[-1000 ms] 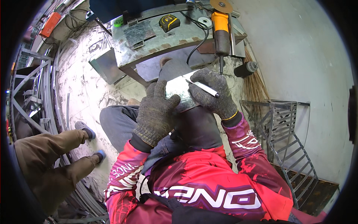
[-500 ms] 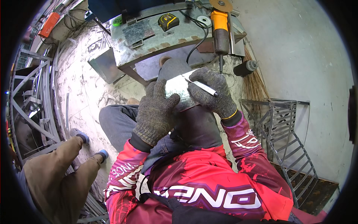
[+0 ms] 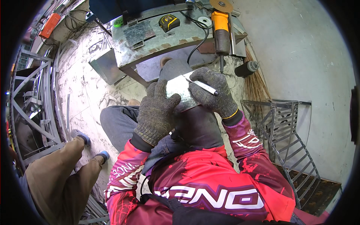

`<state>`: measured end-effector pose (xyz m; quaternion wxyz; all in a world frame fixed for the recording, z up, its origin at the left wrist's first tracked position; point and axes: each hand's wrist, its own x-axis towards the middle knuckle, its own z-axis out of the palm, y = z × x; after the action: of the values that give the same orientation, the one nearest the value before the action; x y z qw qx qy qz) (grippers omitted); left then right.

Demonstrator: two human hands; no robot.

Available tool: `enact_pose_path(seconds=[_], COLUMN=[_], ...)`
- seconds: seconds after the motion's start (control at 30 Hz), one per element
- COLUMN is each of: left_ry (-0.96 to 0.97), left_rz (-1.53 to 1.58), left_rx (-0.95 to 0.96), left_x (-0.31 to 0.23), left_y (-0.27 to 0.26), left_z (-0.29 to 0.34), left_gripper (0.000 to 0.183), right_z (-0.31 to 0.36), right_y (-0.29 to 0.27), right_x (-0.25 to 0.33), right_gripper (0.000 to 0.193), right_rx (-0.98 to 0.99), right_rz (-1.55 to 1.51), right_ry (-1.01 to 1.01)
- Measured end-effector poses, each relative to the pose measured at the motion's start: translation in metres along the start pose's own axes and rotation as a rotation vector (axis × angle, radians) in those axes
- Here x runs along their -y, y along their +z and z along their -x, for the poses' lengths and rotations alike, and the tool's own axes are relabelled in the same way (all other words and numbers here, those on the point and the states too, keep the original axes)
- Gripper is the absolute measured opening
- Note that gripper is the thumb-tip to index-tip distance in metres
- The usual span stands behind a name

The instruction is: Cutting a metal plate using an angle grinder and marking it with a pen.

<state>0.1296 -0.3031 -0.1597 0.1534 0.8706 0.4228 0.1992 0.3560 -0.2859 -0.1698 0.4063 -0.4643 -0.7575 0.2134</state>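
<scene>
A small shiny metal sheet point(image 3: 178, 87) lies across my raised leg. My left hand point(image 3: 156, 110), in a dark grey knit glove, grips its left side, with the thumb and fingers at the edge. A white marker pen point(image 3: 204, 87) is closed in my right hand point(image 3: 214, 90), gloved the same way. The pen slants up and left, its writing end over the sheet's upper right part and its dark end toward my wrist. Whether the tip touches the metal is too small to tell.
Ahead stands a metal-topped table point(image 3: 165, 41) with a tape measure point(image 3: 168, 22) and a yellow angle grinder point(image 3: 221, 32). A black bottle point(image 3: 246, 69), a straw broom point(image 3: 255, 84) and a welded metal frame point(image 3: 285, 131) are at right. Another person's legs point(image 3: 62, 168) are at left, near metal racks point(image 3: 33, 101).
My hands, the pen and the sheet look almost unmoved. The other person's legs at the left have shifted slightly.
</scene>
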Motion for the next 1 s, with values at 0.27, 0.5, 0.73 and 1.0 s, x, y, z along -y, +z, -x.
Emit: enact_pose_path(seconds=[0.27,0.5,0.73,1.0], left_ry=[-0.029,-0.063,-0.023,0.029], left_rz=[0.005,-0.010,-0.051,-0.012], left_rx=[0.021,0.071,0.033,-0.032], left_x=[-0.002,-0.002,0.001,0.004], left_y=[-0.001,0.000,0.001,0.003], left_z=[0.002,0.000,0.000,0.004], left_gripper=[0.045,0.045,0.045,0.058], right_z=[0.004,0.040,0.057,0.041], right_y=[-0.002,-0.019,-0.033,-0.017], right_x=[0.001,0.017,0.032,-0.007], right_gripper=[0.018,0.023,0.021,0.025], right_rx=[0.038,0.090,0.190,-0.310], right_rz=[0.053,-0.101,-0.123,-0.249], right_ry=[0.000,0.099,0.269,0.343])
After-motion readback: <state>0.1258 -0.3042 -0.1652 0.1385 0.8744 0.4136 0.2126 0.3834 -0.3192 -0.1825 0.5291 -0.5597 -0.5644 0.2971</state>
